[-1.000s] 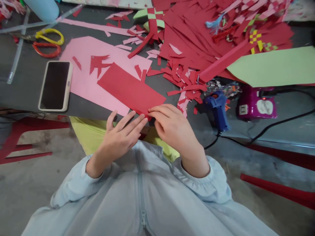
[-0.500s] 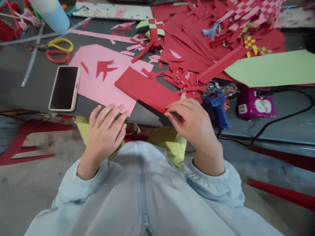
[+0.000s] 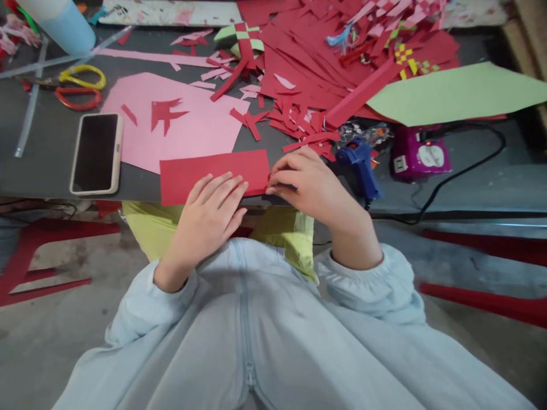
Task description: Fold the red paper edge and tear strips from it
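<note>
A folded strip of red paper (image 3: 213, 165) lies along the table's near edge, its left end over a corner of the pink sheet (image 3: 145, 125). My left hand (image 3: 210, 213) rests on the strip's lower edge with fingers stretched out flat. At the strip's right end, the thumb and fingertips of my right hand (image 3: 305, 179) pinch its lower corner. A small red fish-like cutout (image 3: 161, 114) and a narrow red scrap (image 3: 129, 114) lie on the pink sheet.
A phone (image 3: 96, 154) and scissors (image 3: 81, 88) lie left. Red scraps (image 3: 299, 122) and stacked red paper (image 3: 307, 68) spread behind. To the right are a blue glue gun (image 3: 361, 168), a purple power box (image 3: 421, 154) with a black cord, and a green sheet (image 3: 457, 94).
The red strip has turned from slanting to nearly parallel with the table edge and come closer to me. My left hand has moved right, onto it. My right hand still pinches its corner.
</note>
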`<state>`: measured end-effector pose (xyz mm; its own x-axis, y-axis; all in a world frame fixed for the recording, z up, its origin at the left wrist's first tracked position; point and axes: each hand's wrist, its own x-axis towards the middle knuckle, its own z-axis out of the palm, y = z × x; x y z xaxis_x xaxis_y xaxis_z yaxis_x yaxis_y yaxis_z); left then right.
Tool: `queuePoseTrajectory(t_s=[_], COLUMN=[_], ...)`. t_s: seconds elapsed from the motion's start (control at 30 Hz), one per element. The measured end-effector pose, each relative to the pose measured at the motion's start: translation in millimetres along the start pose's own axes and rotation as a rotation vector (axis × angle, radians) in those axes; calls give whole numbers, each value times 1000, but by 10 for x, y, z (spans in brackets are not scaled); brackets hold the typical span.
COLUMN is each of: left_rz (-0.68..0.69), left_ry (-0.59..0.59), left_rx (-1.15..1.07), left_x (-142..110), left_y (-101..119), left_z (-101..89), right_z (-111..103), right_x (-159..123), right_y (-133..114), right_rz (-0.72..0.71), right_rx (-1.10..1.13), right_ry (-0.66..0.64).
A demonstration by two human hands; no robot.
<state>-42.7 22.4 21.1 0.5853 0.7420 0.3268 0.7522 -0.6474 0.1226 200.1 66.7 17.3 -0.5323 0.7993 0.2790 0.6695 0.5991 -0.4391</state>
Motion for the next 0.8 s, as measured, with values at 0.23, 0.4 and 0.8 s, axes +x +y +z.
queuePoseTrajectory(t_s=[0.23, 0.4, 0.8], left_rz=[9, -4, 82], left_ry=[-96, -111, -43], left_rx=[9, -14, 127], left_x=[112, 102, 57], left_y=[43, 55, 15], left_z=[107, 141, 207], right_z=[72, 37, 103], right_x=[66, 46, 79], right_y=[43, -12, -94], right_rz=[170, 198, 302], right_rx=[-104, -89, -89], right_ry=[24, 15, 36])
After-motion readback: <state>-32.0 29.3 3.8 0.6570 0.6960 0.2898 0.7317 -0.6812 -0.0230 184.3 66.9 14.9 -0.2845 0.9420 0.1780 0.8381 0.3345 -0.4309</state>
